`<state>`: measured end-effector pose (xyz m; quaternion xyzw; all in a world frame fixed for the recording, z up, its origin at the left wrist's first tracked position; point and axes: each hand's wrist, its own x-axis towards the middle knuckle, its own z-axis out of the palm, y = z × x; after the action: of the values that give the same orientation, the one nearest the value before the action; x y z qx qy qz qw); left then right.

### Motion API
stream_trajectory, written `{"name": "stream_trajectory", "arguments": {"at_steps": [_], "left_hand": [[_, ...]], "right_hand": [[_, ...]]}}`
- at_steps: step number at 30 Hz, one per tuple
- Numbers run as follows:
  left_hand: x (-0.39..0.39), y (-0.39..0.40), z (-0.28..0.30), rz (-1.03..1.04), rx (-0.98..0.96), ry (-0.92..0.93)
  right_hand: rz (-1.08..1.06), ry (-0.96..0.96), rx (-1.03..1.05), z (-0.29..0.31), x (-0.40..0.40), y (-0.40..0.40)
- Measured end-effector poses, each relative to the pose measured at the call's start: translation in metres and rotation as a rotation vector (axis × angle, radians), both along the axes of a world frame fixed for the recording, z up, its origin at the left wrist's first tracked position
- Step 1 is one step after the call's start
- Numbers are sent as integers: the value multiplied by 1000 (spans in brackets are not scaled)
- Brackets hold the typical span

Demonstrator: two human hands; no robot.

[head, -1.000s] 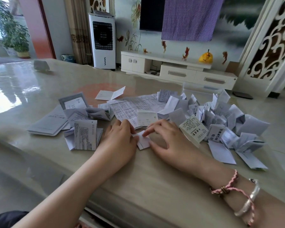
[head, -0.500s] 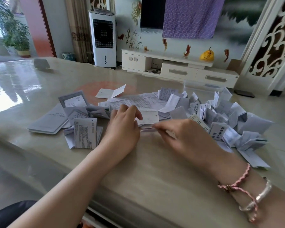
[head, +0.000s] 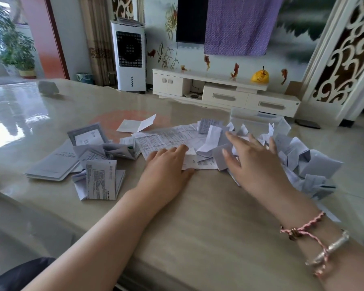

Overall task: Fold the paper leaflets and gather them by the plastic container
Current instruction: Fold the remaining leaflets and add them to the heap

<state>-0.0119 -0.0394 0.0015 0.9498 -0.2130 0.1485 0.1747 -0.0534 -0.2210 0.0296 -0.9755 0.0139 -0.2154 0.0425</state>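
Observation:
A heap of folded white leaflets (head: 298,158) lies at the right of the table, in front of a clear plastic container (head: 254,117) at the far edge. My right hand (head: 254,164) is over the heap's left side, fingers spread and straight, slightly blurred. My left hand (head: 166,169) lies flat on the table, its fingertips on a small white leaflet (head: 192,160). A large unfolded printed sheet (head: 168,137) lies just beyond my left hand. More unfolded leaflets (head: 100,179) and booklets (head: 53,164) sit at the left.
A half-open white card (head: 138,124) stands behind the sheets. A small grey object (head: 48,87) sits far left on the glossy table (head: 198,217). The table's near edge runs below my forearms. Beyond the table are a white TV cabinet (head: 225,91) and an air cooler (head: 129,55).
Both hands pinched one small leaflet between them before. Now my right hand has let go and moved right onto the heap, and my left hand has flattened on the papers.

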Motion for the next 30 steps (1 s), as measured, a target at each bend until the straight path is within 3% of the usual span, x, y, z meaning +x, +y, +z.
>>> {"name": "stream_trajectory", "arguments": {"at_steps": [4,7,11,14,24,30], "left_hand": [[-5,3,3,16,-51,-138],[-8,7,6,31,-62,-157],[-16,11,9,102,-207,-160],[-26,13,13,18,-386,-136],[-50,27,22,-102,-480,39],[-49,34,21,-83,-691,235]], "right_hand": [[112,-225,63,0,-1,2],[255,-283,157,2,-8,11],[433,-221,289,2,-18,26],[489,-161,317,-1,-21,36],[454,69,687,-5,-25,43],[443,23,975,-2,-19,37]]}}
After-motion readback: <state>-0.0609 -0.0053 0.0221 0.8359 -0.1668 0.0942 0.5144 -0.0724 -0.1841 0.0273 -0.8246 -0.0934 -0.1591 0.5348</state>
